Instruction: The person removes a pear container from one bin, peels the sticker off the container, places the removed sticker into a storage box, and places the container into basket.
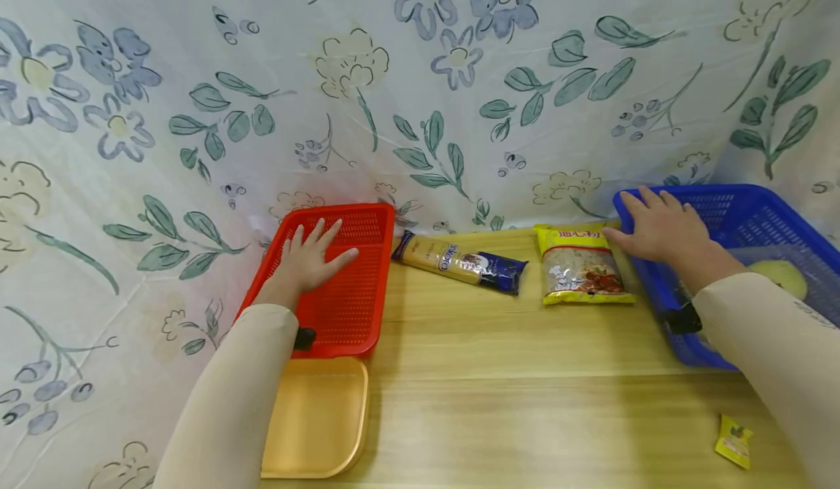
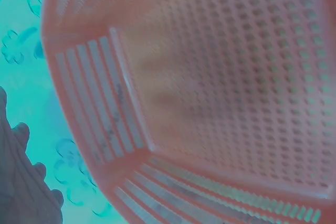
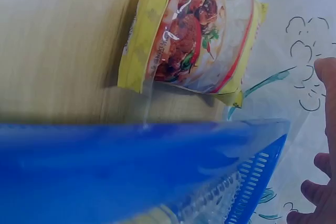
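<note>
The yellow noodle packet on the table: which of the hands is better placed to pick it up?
Probably the right hand: it rests on the blue basket's corner beside the yellow noodle packet. The left hand lies in the red basket.

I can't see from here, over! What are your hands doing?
Left hand flat in red basket. Right hand on blue basket rim. Two food packets between them, untouched.

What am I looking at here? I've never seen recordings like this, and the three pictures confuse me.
A person wears three cameras: one on the head, one on each wrist. The head view shows a wooden table. The left hand lies flat in a red basket; the right hand rests on the rim of a blue basket. Between them lie a spaghetti pack and a yellow noodle bag. Neither hand holds anything. The wrist views show close-ups of each basket.
</note>
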Available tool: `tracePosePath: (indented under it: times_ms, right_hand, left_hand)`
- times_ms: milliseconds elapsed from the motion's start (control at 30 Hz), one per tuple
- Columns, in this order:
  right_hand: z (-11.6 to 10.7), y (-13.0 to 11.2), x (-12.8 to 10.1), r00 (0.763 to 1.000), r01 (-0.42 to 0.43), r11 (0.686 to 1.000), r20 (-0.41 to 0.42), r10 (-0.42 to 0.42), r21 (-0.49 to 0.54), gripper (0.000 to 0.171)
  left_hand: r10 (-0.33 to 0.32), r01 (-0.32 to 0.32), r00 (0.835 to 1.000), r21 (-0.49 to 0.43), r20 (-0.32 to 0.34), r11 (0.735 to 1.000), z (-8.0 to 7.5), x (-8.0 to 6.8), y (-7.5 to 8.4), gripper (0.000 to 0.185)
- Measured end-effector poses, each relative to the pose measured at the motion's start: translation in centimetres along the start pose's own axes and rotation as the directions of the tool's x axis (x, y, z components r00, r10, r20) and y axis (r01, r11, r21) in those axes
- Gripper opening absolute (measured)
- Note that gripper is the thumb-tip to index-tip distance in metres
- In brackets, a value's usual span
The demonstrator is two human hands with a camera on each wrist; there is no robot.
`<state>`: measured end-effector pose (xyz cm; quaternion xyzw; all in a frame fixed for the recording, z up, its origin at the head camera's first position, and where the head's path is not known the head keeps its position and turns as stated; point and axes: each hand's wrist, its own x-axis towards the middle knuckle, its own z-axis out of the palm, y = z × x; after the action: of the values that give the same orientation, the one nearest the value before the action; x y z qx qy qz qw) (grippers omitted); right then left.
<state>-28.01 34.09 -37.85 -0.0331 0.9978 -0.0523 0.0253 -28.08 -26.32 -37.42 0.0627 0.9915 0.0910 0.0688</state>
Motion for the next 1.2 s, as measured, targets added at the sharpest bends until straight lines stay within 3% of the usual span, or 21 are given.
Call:
tracePosePath:
  times_ms: [200, 400, 800, 900, 1067, 1200]
  right_hand:
    - [-1.1, 0.3, -0.5, 1.0, 0.019, 1.0, 0.013, -0.019, -0.004, 0.104]
    - [-2.3, 0.3, -1.2, 0.999, 0.038, 0.999, -0.001, -0.038, -0.002, 0.104]
    - [-4.3, 1.6, -3.3, 0.999, 0.04, 0.996, -0.028, -0.038, 0.075, 0.097]
    - [-4.2, 2.4, -4.4, 0.999, 0.022, 0.993, -0.03, -0.019, 0.112, 0.097]
    - [-3.3, 4.0, -6.3, 0.997, -0.007, 0.984, -0.072, 0.02, 0.177, 0.094]
    - [-2.8, 5.5, -7.6, 0.993, -0.031, 0.976, -0.109, 0.055, 0.213, 0.088]
  left_hand:
    - [0.091, -0.096, 0.994, -0.079, -0.06, 0.992, -0.5, 0.7, 3.3, 0.09]
    - [0.162, -0.178, 0.982, -0.195, -0.095, 0.965, -1.2, 0.8, 8.3, 0.081]
    - [0.327, -0.343, 0.939, -0.235, -0.104, 0.909, -1.7, -2.0, 16.6, 0.081]
    - [0.354, -0.363, 0.932, -0.209, -0.08, 0.908, -1.1, -2.9, 18.3, 0.08]
    - [0.359, -0.354, 0.933, -0.193, -0.013, 0.915, 0.0, -3.8, 21.0, 0.081]
    - [0.391, -0.376, 0.92, -0.248, 0.015, 0.893, 0.7, -4.1, 23.2, 0.081]
